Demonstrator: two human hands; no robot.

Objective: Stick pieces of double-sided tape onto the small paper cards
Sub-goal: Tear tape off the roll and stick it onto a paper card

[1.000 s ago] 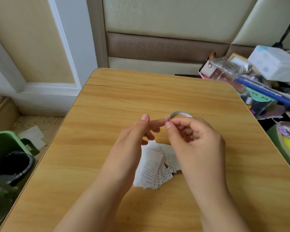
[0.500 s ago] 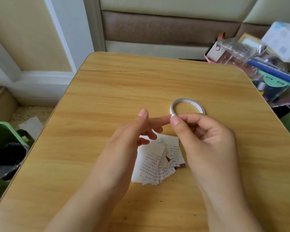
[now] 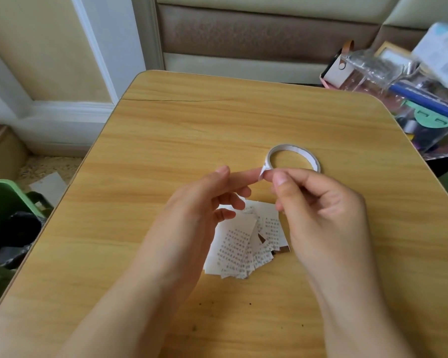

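White tape roll touches right hand's fingertip grip.

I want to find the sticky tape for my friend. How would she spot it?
Look at the wooden table. Just past the two hands, beyond the pile of printed paper cards, is the tape roll. It is a thin white ring, the only round thing on the table.

My right hand holds the thin white tape roll above the middle of the wooden table, and my left hand touches the loose tape end with its fingertips. Under both hands, a fanned pile of small printed paper cards lies toward the near edge.
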